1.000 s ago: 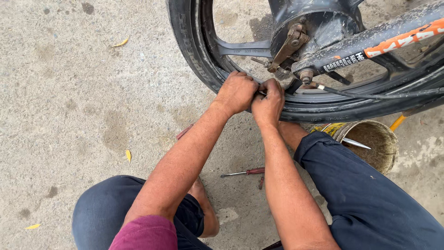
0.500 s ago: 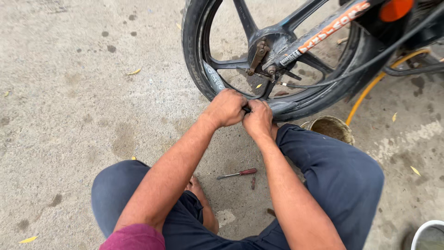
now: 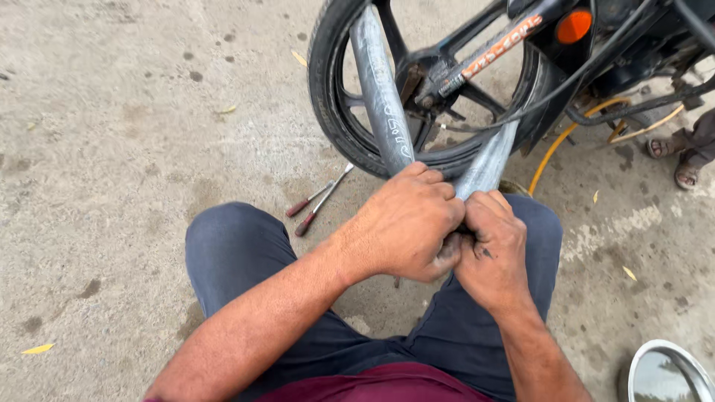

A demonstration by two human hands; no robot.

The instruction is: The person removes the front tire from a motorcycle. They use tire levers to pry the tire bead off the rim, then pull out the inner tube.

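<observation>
My left hand (image 3: 406,223) and my right hand (image 3: 491,249) are pressed together over my lap, both gripping a grey rubber inner tube (image 3: 380,89). The tube's two limp strands run up from my fists to the black motorcycle wheel (image 3: 335,97) in front of me. One strand lies across the spokes, the other (image 3: 491,160) passes by the tyre's lower edge. What sits between my fingers is hidden.
Two red-handled tools (image 3: 316,202) lie on the concrete just left of my knee. A yellow hose (image 3: 555,145) curves under the motorcycle. Another person's sandalled feet (image 3: 674,160) show at the right edge. A round mirror (image 3: 666,372) lies at the bottom right.
My hands have pulled back from the wheel's rim toward my lap, drawing the inner tube out of the tyre. The view has pulled back from the wheel.
</observation>
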